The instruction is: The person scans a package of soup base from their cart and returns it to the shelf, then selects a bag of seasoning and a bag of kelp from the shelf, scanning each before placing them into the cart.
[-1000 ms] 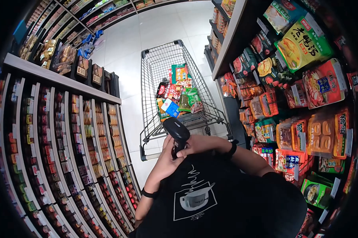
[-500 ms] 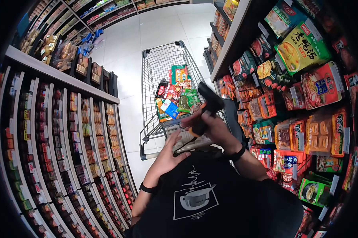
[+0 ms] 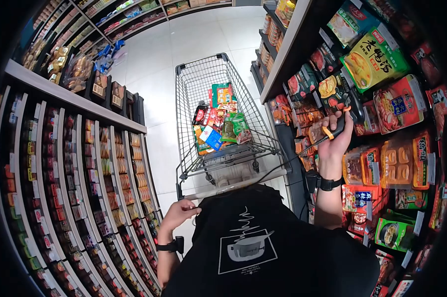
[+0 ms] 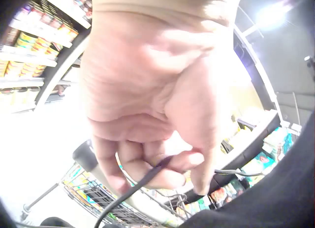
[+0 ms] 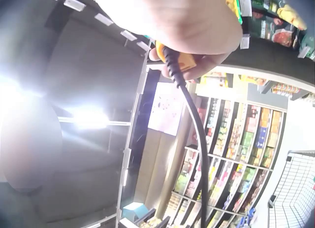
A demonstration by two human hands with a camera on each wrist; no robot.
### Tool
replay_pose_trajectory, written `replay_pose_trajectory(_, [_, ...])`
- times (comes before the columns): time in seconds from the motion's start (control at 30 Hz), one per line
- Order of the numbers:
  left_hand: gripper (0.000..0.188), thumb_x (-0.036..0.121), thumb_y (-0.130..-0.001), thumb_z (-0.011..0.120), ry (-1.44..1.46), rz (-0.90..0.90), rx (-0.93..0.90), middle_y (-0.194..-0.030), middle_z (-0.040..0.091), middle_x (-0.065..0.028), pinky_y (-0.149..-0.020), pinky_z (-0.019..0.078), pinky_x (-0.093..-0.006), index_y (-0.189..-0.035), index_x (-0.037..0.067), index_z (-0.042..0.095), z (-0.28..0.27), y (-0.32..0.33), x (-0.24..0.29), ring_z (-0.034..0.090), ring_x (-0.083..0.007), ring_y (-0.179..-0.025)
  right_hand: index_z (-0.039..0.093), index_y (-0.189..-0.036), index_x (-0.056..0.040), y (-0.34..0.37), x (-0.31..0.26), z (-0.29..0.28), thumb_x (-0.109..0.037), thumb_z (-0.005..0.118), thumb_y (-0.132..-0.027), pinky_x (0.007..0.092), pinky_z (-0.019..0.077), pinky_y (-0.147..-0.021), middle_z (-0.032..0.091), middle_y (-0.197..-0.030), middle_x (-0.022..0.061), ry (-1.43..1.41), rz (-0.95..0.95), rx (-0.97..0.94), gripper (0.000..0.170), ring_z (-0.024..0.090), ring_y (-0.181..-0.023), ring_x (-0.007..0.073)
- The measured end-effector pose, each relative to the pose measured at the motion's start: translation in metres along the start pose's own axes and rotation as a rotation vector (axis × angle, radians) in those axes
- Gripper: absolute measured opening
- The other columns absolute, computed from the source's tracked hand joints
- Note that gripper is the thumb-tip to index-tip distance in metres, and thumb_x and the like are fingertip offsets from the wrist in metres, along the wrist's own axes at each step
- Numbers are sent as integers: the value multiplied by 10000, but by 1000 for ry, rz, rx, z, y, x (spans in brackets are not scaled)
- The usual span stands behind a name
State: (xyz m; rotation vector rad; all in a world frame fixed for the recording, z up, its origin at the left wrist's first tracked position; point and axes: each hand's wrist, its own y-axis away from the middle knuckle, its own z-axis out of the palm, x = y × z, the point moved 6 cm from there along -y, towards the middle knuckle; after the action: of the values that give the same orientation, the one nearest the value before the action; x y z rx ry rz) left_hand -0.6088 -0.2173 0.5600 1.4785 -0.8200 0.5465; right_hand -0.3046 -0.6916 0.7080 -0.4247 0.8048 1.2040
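My right hand grips a black and orange barcode scanner by its handle, held up in front of the packets on the right shelf. A black cable runs from the handle's end back across the cart handle toward my shirt. The right wrist view shows the cable leaving the handle below my palm. Low at the left, by the shirt's edge, is my left hand. Its thumb and curled fingers pinch the dark cable, as the left wrist view shows.
A wire shopping cart stands ahead, with several food packets and a blue-and-white card inside. Hanging packets fill the right shelf. A tall shelf of small packs lines the left, and white floor runs ahead.
Both hands were together around the scanner; my right hand has carried it right to the shelf, its head now facing the packets. My left hand has drawn back down and left.
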Motion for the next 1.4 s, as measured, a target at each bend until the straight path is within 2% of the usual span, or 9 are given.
replay_pose_trajectory(0.13, [135, 88, -987, 817, 174, -56, 94, -735, 676, 20, -560, 444, -233, -947, 63, 691, -34, 33, 4, 561, -40, -590, 616, -1015, -118, 10, 19, -22, -376, 603, -1103, 368, 490, -714, 510, -680, -12, 79, 68, 93, 272, 582, -700, 185])
replay_pose_trajectory(0.27, [115, 64, -1007, 783, 452, 144, 299, -708, 620, 48, -548, 491, -228, -989, 67, 669, -53, 31, 14, 550, -21, -572, 643, -1120, -43, 23, 61, -47, -151, 698, -1032, 362, 560, -657, 591, -728, 20, 312, 248, 45, 150, 656, -694, 207])
replay_pose_trajectory(0.47, [173, 124, -1046, 760, -51, -37, 32, -899, 710, -15, -745, 573, -280, -1141, -6, 695, -39, 2, -38, 663, -97, -775, 621, -1179, -8, 36, 136, -103, -130, 684, -1012, 372, 575, -599, 636, -713, 71, 646, 317, -18, 216, 665, -583, 218])
replay_pose_trajectory(0.53, [181, 123, -1051, 748, -4, -50, -37, -924, 727, -26, -771, 571, -298, -1157, -12, 691, -38, 5, -54, 683, -114, -794, 622, -1220, 10, 43, 151, -122, -141, 675, -1022, 359, 580, -575, 674, -728, 100, 640, 315, 9, 255, 688, -565, 238])
replay_pose_trajectory(0.73, [218, 147, -1038, 747, -270, -19, 56, -941, 787, -98, -780, 585, -336, -1181, -11, 700, -53, -3, -55, 758, -198, -836, 618, -1265, 24, 64, 168, -139, -108, 646, -1046, 355, 611, -635, 695, -761, 107, 686, 282, 3, 257, 730, -632, 238])
replay_pose_trajectory(0.93, [284, 298, -1045, 717, -571, 323, 209, -1055, 792, -170, -871, 599, -448, -1133, 34, 770, -22, -50, 25, 754, -402, -959, 611, -1225, 25, 76, 171, -127, -84, 647, -1051, 344, 590, -643, 677, -758, 92, 780, 199, -90, 209, 706, -640, 206])
replay_pose_trajectory(1.03, [383, 408, -1059, 699, -589, 511, 87, -1124, 788, -192, -913, 587, -473, -1180, 53, 774, 7, -84, 32, 746, -408, -1029, 611, -1202, 21, 80, 168, -119, -69, 648, -1045, 336, 587, -643, 664, -746, 81, 781, 177, -75, 185, 691, -633, 190])
replay_pose_trajectory(1.13, [466, 510, -1059, 647, -734, 147, -170, -1143, 775, -205, -950, 573, -494, -1191, 84, 783, 36, -107, 14, 732, -408, -1089, 617, -1188, 23, 81, 171, -123, -53, 643, -1040, 332, 583, -632, 658, -751, 74, 802, 146, -64, 168, 686, -621, 180])
replay_pose_trajectory(1.4, [490, 564, -994, 682, -1004, 222, -226, -994, 779, -201, -869, 587, -535, -1068, 84, 748, 37, -98, 5, 745, -433, -998, 639, -1195, 29, 96, 176, -132, -37, 662, -1029, 318, 565, -599, 659, -762, 63, 861, 125, -68, 180, 675, -600, 168])
